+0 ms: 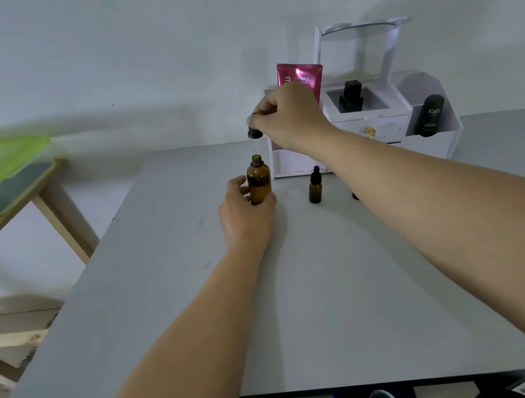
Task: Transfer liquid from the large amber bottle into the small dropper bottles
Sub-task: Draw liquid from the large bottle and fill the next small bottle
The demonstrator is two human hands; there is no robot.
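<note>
Left hand [243, 207] clamps the uncapped large amber bottle [259, 182] upright on the tabletop [305, 296]. Right hand [289, 118] pinches its dropper cap [254, 130] just above the neck. Draw step; next, carry pipette to small dropper bottle [314, 186], still capped, just beside.

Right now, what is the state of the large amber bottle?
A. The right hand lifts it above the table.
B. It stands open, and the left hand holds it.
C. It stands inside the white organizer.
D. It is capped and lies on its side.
B: the amber bottle stands upright with a bare neck in the left hand, while the right hand holds the dropper cap above it.
</note>
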